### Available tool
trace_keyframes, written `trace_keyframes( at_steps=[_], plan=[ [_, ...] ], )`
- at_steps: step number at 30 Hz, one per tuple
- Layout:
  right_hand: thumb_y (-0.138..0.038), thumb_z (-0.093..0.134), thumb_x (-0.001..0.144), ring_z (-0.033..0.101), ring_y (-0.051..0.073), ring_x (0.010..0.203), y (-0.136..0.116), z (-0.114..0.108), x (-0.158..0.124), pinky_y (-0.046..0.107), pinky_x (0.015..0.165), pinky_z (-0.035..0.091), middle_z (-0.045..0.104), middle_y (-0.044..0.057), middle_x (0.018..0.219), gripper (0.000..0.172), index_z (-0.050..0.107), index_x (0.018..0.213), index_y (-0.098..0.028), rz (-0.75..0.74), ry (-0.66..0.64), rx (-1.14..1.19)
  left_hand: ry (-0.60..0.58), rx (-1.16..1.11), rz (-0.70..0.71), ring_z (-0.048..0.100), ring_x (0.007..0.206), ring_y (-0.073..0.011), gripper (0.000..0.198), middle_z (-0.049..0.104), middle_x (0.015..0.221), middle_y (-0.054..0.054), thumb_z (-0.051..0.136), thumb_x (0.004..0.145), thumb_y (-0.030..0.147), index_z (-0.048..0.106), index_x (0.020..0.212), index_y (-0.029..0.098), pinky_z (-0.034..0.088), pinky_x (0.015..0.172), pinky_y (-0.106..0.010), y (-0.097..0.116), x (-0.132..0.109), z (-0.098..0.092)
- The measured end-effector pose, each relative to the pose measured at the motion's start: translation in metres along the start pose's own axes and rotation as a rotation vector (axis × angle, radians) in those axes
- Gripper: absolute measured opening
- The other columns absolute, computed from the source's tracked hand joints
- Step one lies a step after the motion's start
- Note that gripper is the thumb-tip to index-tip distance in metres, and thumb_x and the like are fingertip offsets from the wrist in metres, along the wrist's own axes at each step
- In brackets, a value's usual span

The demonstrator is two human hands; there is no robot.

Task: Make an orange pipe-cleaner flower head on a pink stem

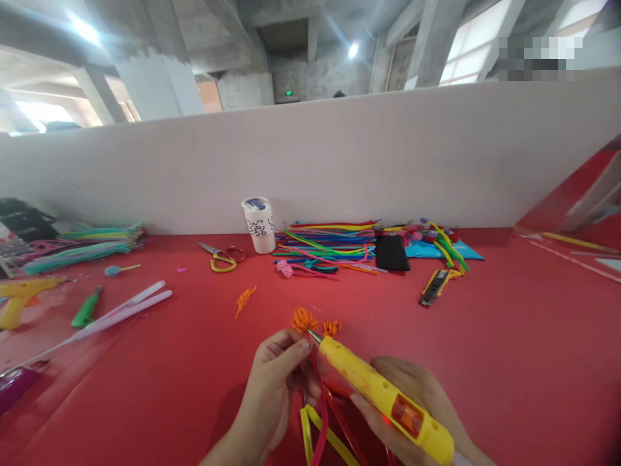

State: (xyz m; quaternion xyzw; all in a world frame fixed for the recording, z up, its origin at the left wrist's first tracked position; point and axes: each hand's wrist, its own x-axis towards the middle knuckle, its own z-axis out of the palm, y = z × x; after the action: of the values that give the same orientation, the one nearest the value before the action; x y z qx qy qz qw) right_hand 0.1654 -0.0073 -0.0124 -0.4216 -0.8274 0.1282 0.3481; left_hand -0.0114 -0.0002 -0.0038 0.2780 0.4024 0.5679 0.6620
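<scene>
My left hand (272, 388) is closed in a pinch near the base of a fluffy orange pipe-cleaner flower (303, 318). A pink-red strip (322, 421), apparently its stem, runs down below those fingers. Wrapped round a yellow hot glue gun (371, 378), my right hand (422, 395) keeps it tilted, with the metal nozzle (315, 336) at the underside of the flower. A smaller orange tuft (332, 328) shows just right of the nozzle. Below the hands are yellow strips (306, 433) and red ones, partly hidden by my hands.
Along the white partition (310, 162) lie bundled colourful pipe cleaners (330, 243), a white cup (259, 226), scissors (222, 257) and a black flat object (392, 253). An orange twisted piece (245, 301) lies ahead. Another yellow glue gun (22, 298) and a green tool (87, 307) lie left.
</scene>
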Motion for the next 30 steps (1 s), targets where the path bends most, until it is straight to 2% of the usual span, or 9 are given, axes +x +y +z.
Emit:
trace_keyframes(
  at_steps=[6, 10, 12, 16, 17, 19, 22, 25, 30],
  plan=[
    [-0.028, 0.05, 0.083, 0.039, 0.008, 0.043, 0.002, 0.0, 0.002, 0.021, 0.044, 0.027, 0.038, -0.006, 0.052, 0.03, 0.033, 0.059, -0.022, 0.027, -0.023, 0.002, 0.009, 0.025, 0.021, 0.049, 0.029, -0.0063, 0.02, 0.055, 0.038, 0.005, 0.067, 0.072, 0.024, 0.055, 0.058, 0.015, 0.039, 0.03, -0.013, -0.001, 0.001, -0.002],
    [-0.03, 0.05, 0.081, 0.037, 0.008, 0.042, -0.005, -0.001, 0.003, 0.022, 0.043, 0.027, 0.038, -0.006, 0.051, 0.031, 0.034, 0.057, -0.022, 0.102, -0.031, 0.099, 0.03, 0.097, 0.083, 0.052, 0.03, -0.0072, 0.02, 0.056, 0.04, 0.005, 0.067, 0.072, 0.025, 0.057, 0.059, 0.014, 0.041, 0.032, -0.015, 0.0, 0.002, -0.004],
    [-0.034, 0.05, 0.08, 0.039, 0.01, 0.044, -0.008, -0.002, 0.004, 0.023, 0.044, 0.03, 0.041, -0.004, 0.051, 0.03, 0.037, 0.056, -0.022, 0.217, 0.0, 0.205, 0.048, 0.112, 0.111, 0.052, 0.031, -0.0074, 0.018, 0.059, 0.045, 0.004, 0.068, 0.071, 0.025, 0.059, 0.061, 0.014, 0.042, 0.033, -0.016, 0.001, 0.004, -0.005],
    [-0.046, 0.05, 0.076, 0.036, 0.011, 0.042, 0.005, -0.002, 0.01, 0.023, 0.04, 0.029, 0.04, -0.004, 0.047, 0.029, 0.05, 0.06, -0.021, 0.72, 0.043, 0.438, 0.069, 0.088, 0.066, 0.051, 0.034, -0.0062, 0.016, 0.065, 0.052, 0.0, 0.069, 0.069, 0.025, 0.06, 0.065, 0.013, 0.041, 0.033, -0.015, 0.001, 0.01, -0.008],
    [-0.047, 0.048, 0.075, 0.035, 0.01, 0.041, 0.012, -0.002, 0.012, 0.023, 0.04, 0.028, 0.039, -0.004, 0.047, 0.03, 0.052, 0.06, -0.02, 0.768, 0.004, 0.5, 0.068, 0.086, 0.046, 0.051, 0.034, -0.0059, 0.016, 0.066, 0.052, -0.001, 0.069, 0.069, 0.025, 0.06, 0.065, 0.013, 0.041, 0.033, -0.015, 0.001, 0.012, -0.009],
    [-0.038, 0.045, 0.069, 0.044, 0.011, 0.048, 0.029, -0.003, 0.017, 0.023, 0.046, 0.035, 0.05, 0.0, 0.056, 0.023, 0.053, 0.063, -0.018, 0.697, -0.022, 0.563, 0.064, 0.093, 0.017, 0.05, 0.035, -0.0056, 0.017, 0.066, 0.053, -0.001, 0.069, 0.068, 0.025, 0.059, 0.065, 0.013, 0.041, 0.034, -0.015, -0.001, 0.015, -0.01],
    [-0.033, 0.044, 0.062, 0.049, 0.012, 0.053, 0.056, -0.002, 0.025, 0.023, 0.048, 0.037, 0.057, 0.003, 0.066, 0.022, 0.055, 0.071, -0.017, 0.699, -0.037, 0.445, 0.053, 0.139, 0.008, 0.051, 0.034, -0.0057, 0.018, 0.066, 0.053, -0.001, 0.07, 0.067, 0.027, 0.059, 0.065, 0.013, 0.041, 0.034, -0.015, -0.003, 0.019, -0.012],
    [-0.038, 0.049, 0.066, 0.049, 0.014, 0.05, 0.075, -0.001, 0.031, 0.024, 0.047, 0.035, 0.054, 0.001, 0.055, 0.02, 0.051, 0.062, -0.018, 0.711, -0.07, 0.211, 0.041, 0.198, 0.022, 0.051, 0.034, -0.0062, 0.019, 0.065, 0.052, -0.001, 0.069, 0.068, 0.029, 0.06, 0.066, 0.012, 0.041, 0.034, -0.016, -0.003, 0.022, -0.013],
    [-0.037, 0.053, 0.075, 0.055, 0.021, 0.06, 0.082, -0.004, 0.035, 0.029, 0.055, 0.034, 0.058, 0.009, 0.06, 0.031, 0.046, 0.051, -0.019, 0.602, -0.056, -0.271, 0.033, 0.215, 0.054, 0.052, 0.036, -0.0069, 0.018, 0.065, 0.054, -0.001, 0.068, 0.068, 0.029, 0.062, 0.069, 0.012, 0.042, 0.034, -0.017, 0.0, 0.024, -0.016]
  ],
)
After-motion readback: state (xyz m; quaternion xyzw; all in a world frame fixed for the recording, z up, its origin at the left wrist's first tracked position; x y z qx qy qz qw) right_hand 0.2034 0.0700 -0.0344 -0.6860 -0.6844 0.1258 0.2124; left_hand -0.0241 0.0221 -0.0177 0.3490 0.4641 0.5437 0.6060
